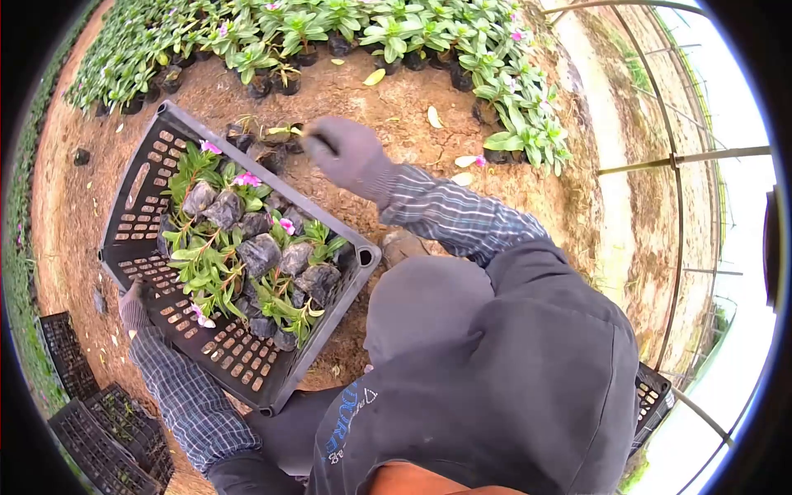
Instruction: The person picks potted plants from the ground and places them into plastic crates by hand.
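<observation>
Brown soil point(396, 103) spreads under everything, edged at the top by a dense bed of potted plants point(396, 33). The black crate point(272, 186) sits left of centre, its long axis slanting from upper left to lower right, its open mouth facing up toward the view. Bare ground lies between its upper long rim and the bed, with more beyond its left end; its lower corner comes close to the person's body and left sleeve point(186, 392). More crates point(107, 437) lie at lower left. The gloved right hand point(351, 157) is over the soil just past the upper rim, fingers curled; whether they pinch anything I cannot tell. The gloved left hand point(134, 309) grasps the crate's lower-left wall. Inside, bagged plants point(257, 254) lie tumbled, pointing various ways, with pink flowers point(247, 179) among them.
</observation>
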Demonstrator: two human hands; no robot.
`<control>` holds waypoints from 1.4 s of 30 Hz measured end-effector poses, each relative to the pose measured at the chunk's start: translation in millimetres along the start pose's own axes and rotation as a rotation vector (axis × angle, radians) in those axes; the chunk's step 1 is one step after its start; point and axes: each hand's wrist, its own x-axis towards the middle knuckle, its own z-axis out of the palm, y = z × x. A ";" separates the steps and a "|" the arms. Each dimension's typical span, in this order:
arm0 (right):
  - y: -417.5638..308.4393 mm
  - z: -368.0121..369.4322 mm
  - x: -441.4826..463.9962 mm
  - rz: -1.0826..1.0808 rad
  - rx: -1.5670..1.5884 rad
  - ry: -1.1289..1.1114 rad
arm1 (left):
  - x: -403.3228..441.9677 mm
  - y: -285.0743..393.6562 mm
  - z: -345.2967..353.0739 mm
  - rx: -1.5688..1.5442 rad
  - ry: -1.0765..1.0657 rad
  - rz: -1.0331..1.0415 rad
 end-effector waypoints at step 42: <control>197.8 -86.2 -31.5 0.426 0.714 0.537 | -2.4 -7.5 -7.3 0.241 0.052 0.165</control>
